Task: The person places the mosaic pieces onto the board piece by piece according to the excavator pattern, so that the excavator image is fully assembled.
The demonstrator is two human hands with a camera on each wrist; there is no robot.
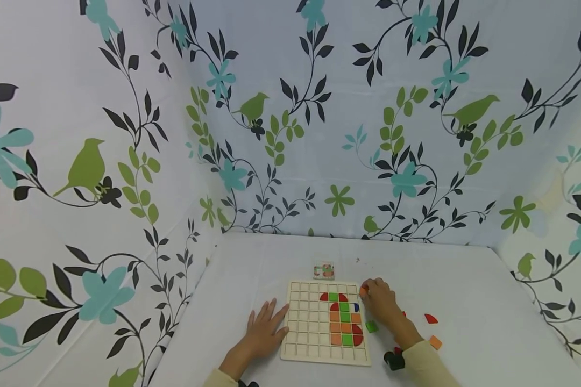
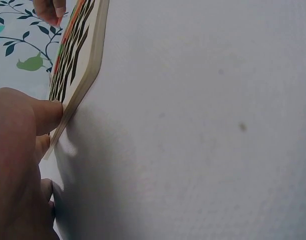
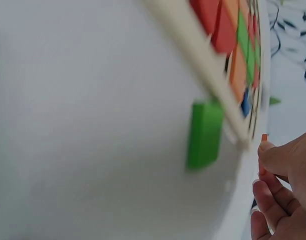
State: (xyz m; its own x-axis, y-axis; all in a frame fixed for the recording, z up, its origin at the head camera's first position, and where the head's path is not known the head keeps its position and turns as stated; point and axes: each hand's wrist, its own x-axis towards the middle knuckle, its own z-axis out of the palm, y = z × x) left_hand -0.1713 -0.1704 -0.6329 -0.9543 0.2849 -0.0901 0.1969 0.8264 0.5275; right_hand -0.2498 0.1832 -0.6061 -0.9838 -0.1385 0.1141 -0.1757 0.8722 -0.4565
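Observation:
A light wooden grid board lies flat, with red, green, orange and blue pieces set in its right-hand squares. My left hand rests at the board's left side, fingers spread and straight; the thumb touches the board's edge. Just off the upper right corner, my right hand pinches a small orange tile between thumb and fingers. The same orange tile shows edge-on in the right wrist view. Beside the board's right edge lies a loose green block.
A small patterned card lies behind the board. To the right are a loose red quarter-round piece and an orange square. A dark object sits near the right forearm. Patterned cloth walls surround the white table.

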